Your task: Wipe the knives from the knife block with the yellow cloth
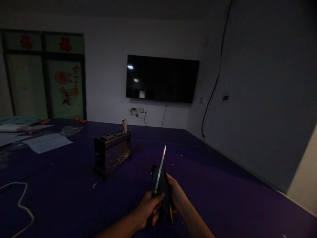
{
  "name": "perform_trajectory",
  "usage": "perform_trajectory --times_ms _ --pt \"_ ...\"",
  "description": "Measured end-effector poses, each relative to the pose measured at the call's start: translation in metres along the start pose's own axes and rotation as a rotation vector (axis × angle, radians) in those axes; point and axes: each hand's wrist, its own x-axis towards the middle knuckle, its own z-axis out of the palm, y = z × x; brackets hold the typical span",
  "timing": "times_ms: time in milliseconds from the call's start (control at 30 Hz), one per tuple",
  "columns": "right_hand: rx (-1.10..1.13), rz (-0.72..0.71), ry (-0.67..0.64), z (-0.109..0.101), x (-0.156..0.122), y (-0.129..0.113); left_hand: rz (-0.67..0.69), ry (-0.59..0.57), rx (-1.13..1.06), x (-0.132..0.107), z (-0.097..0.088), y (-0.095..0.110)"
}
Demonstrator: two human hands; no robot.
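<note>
Low in the middle, my left hand (150, 207) is closed around the dark handle of what looks like a screwdriver (161, 165), its long metal shaft pointing up and away. Behind that shaft is a dark, rounded object with a yellow edge (166, 188); its kind is hard to make out in this dim light. My right hand (175, 191) grips it from the right side, with most fingers hidden behind it. Both hands are close together above the purple tabletop (198, 191). A dark slotted box (116, 150) stands ahead to the left, with a speckled handle (124, 126) sticking up at its far end.
Paper sheets (48, 142) and clear plastic (70, 131) lie at the left, with small orange items (83, 121) beyond. A white cable (23, 201) curves at the near left. A television (162, 79) hangs on the far wall; a black cable (213, 92) runs down the right wall.
</note>
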Motion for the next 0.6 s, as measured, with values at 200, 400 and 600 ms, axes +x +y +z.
perform_trajectory --times_ms 200,400,600 --pt "0.083 -0.001 -0.119 0.002 -0.002 0.003 -0.004 0.027 0.05 0.001 -0.002 -0.001" --pt "-0.01 -0.034 -0.215 0.002 0.0 0.009 0.022 0.049 0.088 0.003 -0.005 0.002" --pt "-0.016 -0.052 -0.207 -0.002 0.002 0.012 0.016 0.02 0.082 0.003 -0.007 0.002"
